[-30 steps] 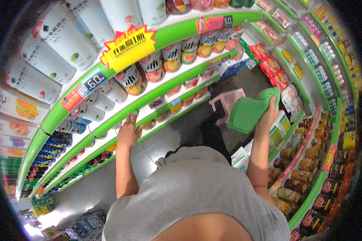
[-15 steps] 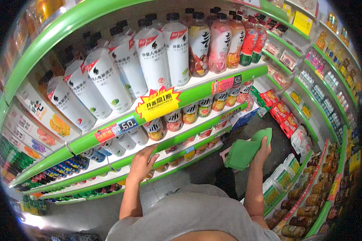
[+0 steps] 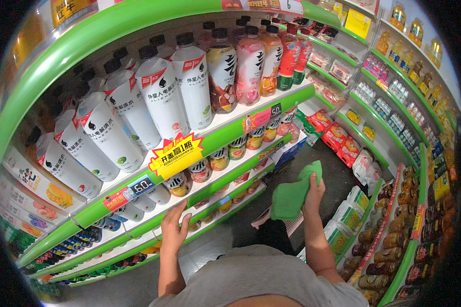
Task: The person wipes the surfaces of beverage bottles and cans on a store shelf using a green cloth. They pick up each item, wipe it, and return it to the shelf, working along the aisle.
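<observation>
My right hand (image 3: 314,197) grips a green cloth (image 3: 291,198), which hangs down to the left of my fingers over the dark floor. My left hand (image 3: 174,227) has its fingers apart and nothing in it. Its fingertips reach the green front edge of a lower shelf (image 3: 210,192), below a row of cans (image 3: 219,158); whether they touch it I cannot tell. On the shelf above stand white bottles with black caps (image 3: 161,94), and to their right a pink bottle (image 3: 250,66) and several other coloured ones. A yellow starburst sign (image 3: 176,155) sticks out from that shelf's edge.
Red packages (image 3: 338,135) stand on the floor by the corner shelves. Shelves with brown jars (image 3: 389,256) run close along my right. Green-and-white packs (image 3: 351,212) lie beside the right arm. A pink, slatted object (image 3: 293,225) shows below the cloth.
The shelves and bottles have shifted left and down in view. My left hand stays by the lower shelf edge. The green cloth in my right hand now hangs lower and more bunched.
</observation>
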